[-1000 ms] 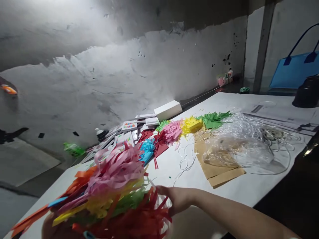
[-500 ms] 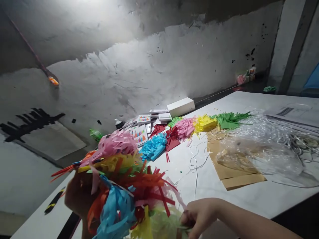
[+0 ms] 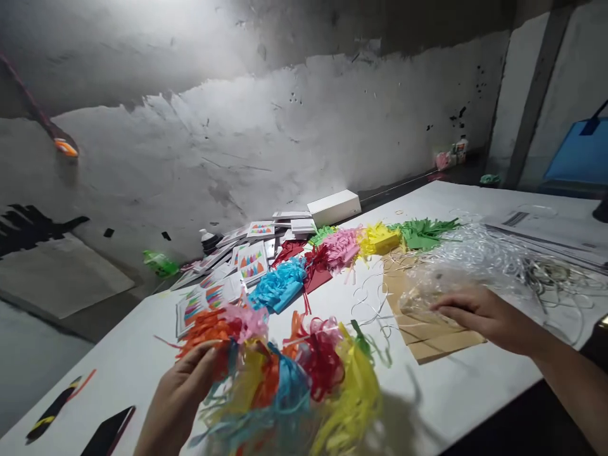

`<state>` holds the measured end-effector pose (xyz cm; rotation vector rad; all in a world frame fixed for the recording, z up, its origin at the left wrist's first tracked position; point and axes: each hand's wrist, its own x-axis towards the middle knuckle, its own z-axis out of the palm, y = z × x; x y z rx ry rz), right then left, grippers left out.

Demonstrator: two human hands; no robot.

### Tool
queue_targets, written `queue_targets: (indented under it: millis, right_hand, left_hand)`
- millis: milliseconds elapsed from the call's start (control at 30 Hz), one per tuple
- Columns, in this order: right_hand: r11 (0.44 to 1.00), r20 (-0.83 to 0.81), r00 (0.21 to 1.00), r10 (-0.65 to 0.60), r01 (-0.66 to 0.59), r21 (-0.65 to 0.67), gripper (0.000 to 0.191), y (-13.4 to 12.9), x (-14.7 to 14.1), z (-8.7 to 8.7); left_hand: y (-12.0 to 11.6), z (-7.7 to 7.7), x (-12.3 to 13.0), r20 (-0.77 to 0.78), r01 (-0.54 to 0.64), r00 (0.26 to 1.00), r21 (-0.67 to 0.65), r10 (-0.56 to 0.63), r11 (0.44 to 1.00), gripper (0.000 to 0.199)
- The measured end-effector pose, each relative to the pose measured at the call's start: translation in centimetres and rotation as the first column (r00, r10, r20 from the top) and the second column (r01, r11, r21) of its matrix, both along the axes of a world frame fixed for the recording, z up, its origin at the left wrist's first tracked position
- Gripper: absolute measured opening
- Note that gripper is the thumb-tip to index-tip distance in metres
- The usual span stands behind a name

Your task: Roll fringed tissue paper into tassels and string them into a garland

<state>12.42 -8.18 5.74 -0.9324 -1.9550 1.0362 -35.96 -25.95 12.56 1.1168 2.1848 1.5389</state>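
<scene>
My left hand [image 3: 178, 396] grips a bundle of fringed paper tassels [image 3: 289, 377] in orange, pink, blue, red, yellow and green, held low over the near part of the white table [image 3: 142, 354]. My right hand [image 3: 479, 315] reaches out to the right, fingers spread on a clear plastic bag [image 3: 451, 278] that lies over brown paper envelopes [image 3: 427, 342]. It holds nothing that I can make out.
A row of loose tassels runs across the table: blue [image 3: 278, 288], red [image 3: 316, 263], pink [image 3: 339, 247], yellow [image 3: 377, 237], green [image 3: 422, 231]. Printed cards [image 3: 251, 259], a white box [image 3: 334, 207], tangled clear string [image 3: 522, 266], papers [image 3: 546, 228] and a dark phone [image 3: 107, 430] lie around.
My left hand has lowered the tassel bundle toward the table. My right hand has left the bundle and moved right onto the plastic bag.
</scene>
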Motion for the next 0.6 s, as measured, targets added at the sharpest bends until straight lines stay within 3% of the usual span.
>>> queue_targets:
  millis: [67,133,200,333,467,600]
  right_hand:
    - [0.970,0.030,0.983,-0.183,0.176,0.166,0.040,0.7,1.1,1.6]
    - [0.916,0.038,0.939,-0.340,0.322,0.240,0.041,1.3,2.0,2.7]
    - [0.893,0.152,0.903,-0.401,0.349,0.285,0.040,2.1,2.9,2.7]
    - [0.920,0.373,0.856,-0.357,0.253,0.300,0.036,3.2,3.9,0.0]
    - [0.958,0.447,0.866,-0.222,0.107,0.268,0.026,2.8,2.7,-2.9]
    - [0.965,0.430,0.900,-0.070,-0.049,0.258,0.026,1.4,-0.4,-3.4]
  left_hand:
    - [0.1,-1.0,-0.4,-0.193,0.075,0.977,-0.089,-0.092,0.993,0.035]
    - [0.1,-2.1,-0.6,-0.424,0.182,0.877,-0.139,-0.225,0.973,0.033]
    - [0.2,-3.5,-0.5,-0.548,0.324,0.761,-0.141,-0.347,0.935,0.034]
    - [0.9,-6.2,0.9,-0.557,0.478,0.658,-0.212,-0.507,0.852,0.036]
    - [2.3,-8.2,2.6,-0.475,0.534,0.657,-0.256,-0.586,0.806,0.040]
    - [2.8,-9.6,2.6,-0.430,0.581,0.658,-0.233,-0.618,0.780,0.039]
